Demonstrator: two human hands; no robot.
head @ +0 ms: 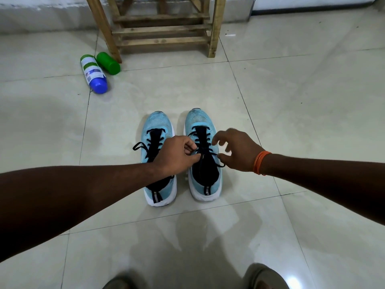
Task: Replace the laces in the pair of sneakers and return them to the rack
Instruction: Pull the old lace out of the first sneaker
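Observation:
Two light blue sneakers with white soles and black laces stand side by side on the tiled floor, toes pointing away from me. My left hand [177, 156] reaches over the left sneaker [155, 126] and pinches a black lace [203, 142] of the right sneaker [200, 122] near its top eyelets. Beside that shoe's right edge, my right hand [237, 151] pinches the other lace end between thumb and finger, its remaining fingers spread. A lace loop of the left sneaker hangs out to the left.
A wooden rack [162, 28] stands against the far wall. Left of it, a bottle with a blue cap [93, 74] and a green bottle [108, 63] lie on the floor. My sandalled feet show at the bottom edge.

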